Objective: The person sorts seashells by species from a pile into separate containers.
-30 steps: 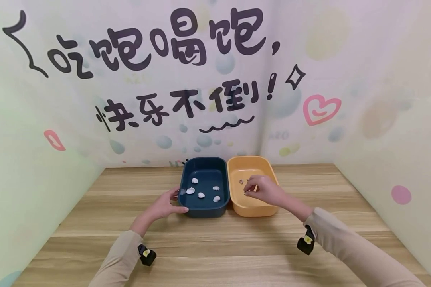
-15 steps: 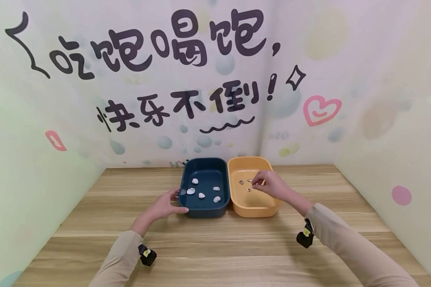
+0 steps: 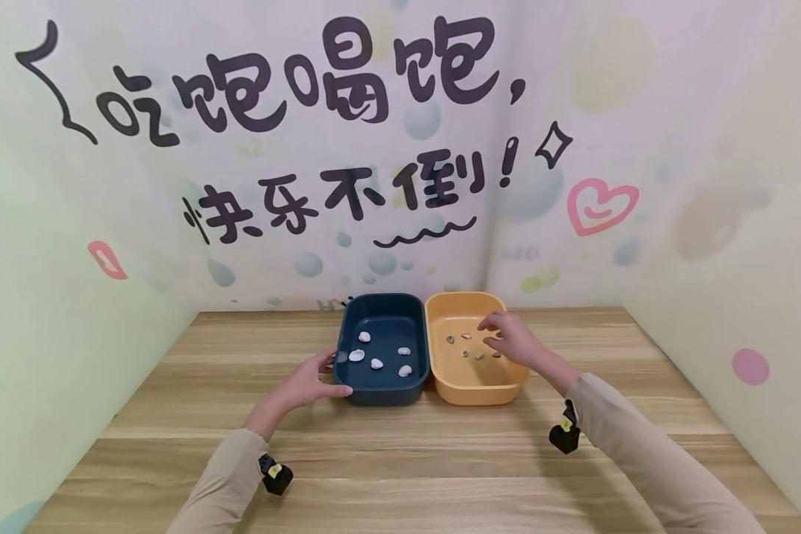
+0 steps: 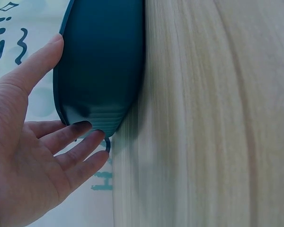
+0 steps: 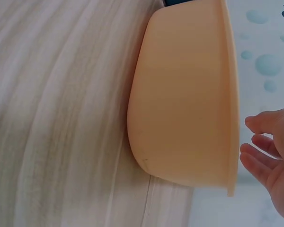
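Observation:
A dark blue plastic bin (image 3: 382, 397) holds several white seashells (image 3: 377, 364). My left hand (image 3: 309, 382) rests at its front left corner, thumb on the front rim, fingers against the ridged left end. In the left wrist view those fingers (image 4: 80, 151) are fairly straight and touch the end wall. Beside it stands a yellow bin (image 3: 478, 395) with several small brownish shells (image 3: 478, 357) on its floor. Over the right side of this bin hovers my right hand (image 3: 515, 343), thumb and fingers parted, with nothing seen between them. It partly covers the bin's right inside.
Both bins stand side by side on a wood-grain table (image 3: 400, 460), close to a printed backdrop (image 3: 400, 267). Side panels flank the table. Each wrist carries a small black camera (image 3: 564, 437).
My right hand's pinched fingers have parted, and the hand has shifted right over the yellow bin. More brownish shells now show on its floor. My left hand stays on the blue bin.

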Motion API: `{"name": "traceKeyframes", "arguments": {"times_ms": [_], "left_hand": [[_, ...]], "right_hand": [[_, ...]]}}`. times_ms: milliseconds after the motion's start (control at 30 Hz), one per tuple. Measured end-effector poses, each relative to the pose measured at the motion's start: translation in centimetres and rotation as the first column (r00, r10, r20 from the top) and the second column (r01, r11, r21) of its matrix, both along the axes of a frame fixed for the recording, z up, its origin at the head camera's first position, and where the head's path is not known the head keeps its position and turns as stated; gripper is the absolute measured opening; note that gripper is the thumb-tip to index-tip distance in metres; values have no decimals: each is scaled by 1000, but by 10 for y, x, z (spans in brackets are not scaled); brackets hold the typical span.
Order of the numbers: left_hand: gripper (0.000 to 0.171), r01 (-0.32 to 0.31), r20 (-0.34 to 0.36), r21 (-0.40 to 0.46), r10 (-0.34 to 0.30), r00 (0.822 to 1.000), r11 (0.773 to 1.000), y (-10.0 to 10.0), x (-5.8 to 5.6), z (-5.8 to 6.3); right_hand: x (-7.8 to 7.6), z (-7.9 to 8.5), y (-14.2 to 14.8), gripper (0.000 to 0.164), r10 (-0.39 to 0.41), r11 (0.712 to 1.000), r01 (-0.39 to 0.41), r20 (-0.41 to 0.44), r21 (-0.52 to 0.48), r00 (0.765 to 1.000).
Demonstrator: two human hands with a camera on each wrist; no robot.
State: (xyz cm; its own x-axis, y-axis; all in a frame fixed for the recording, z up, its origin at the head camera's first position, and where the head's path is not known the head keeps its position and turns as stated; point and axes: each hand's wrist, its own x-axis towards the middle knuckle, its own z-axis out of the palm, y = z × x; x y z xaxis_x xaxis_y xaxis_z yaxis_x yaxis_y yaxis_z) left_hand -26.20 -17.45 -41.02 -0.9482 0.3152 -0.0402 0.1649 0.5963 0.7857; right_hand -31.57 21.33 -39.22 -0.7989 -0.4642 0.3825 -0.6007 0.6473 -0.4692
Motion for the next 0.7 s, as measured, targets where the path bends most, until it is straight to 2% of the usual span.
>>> {"name": "traceKeyframes", "arguments": {"times_ms": [433, 567, 700], "left_hand": [[82, -4, -11, 2, 4, 1000, 1000, 0, 0, 0], [82, -11, -8, -26, 11, 1000, 1000, 0, 1, 2], [82, -8, -21, -95, 6, 1000, 995, -1, 4, 6]], "right_hand": [[7, 4, 5, 22, -18, 1000, 18, 23, 19, 1000], [11, 7, 6, 23, -19, 1000, 19, 25, 23, 1000], [18, 13, 7, 26, -12, 1000, 12, 21, 17, 1000]]}}
